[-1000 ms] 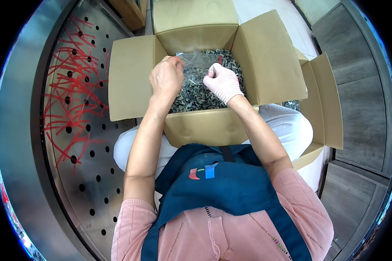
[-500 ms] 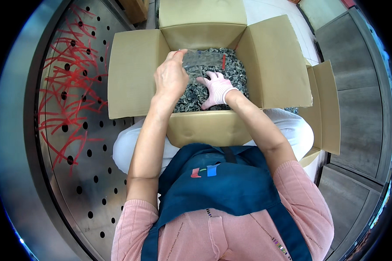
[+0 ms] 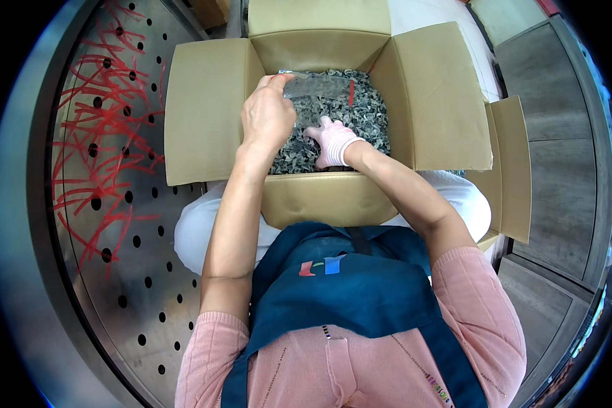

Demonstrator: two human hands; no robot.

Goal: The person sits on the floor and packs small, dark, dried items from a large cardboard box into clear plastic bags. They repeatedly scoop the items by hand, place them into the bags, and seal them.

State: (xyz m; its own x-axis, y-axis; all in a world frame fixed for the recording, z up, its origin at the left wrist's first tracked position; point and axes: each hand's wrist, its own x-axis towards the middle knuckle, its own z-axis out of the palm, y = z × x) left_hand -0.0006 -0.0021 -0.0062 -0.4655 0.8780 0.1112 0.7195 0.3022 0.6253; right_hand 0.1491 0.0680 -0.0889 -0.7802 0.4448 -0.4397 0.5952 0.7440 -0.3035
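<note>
A cardboard box (image 3: 333, 197) stands between my knees, filled with small curled dried pieces (image 3: 360, 122), dark grey and whitish, their exact kind unclear. At the box's left inner side my bare left hand (image 3: 268, 112) pinches the edge of a clear plastic bag (image 3: 313, 87) with a red strip at its right end. The bag lies over the pieces, its mouth toward me. My right hand (image 3: 335, 143), in a white and pink knit glove, is down in the pieces near the front wall. Its fingers are curled into them, with the fingertips partly hidden.
The box flaps fold outward, with a left flap (image 3: 207, 112) and a right flap (image 3: 442, 95). Another open carton (image 3: 510, 170) stands to the right. On the left is a perforated metal panel (image 3: 136, 272) with many red strips (image 3: 105, 129) on it. Grey cabinet doors (image 3: 557, 163) line the right.
My right hand's fingers have drawn in from a wider spread and gathered at the pieces. My left hand keeps its hold on the bag, almost unmoved. The view has shifted slightly.
</note>
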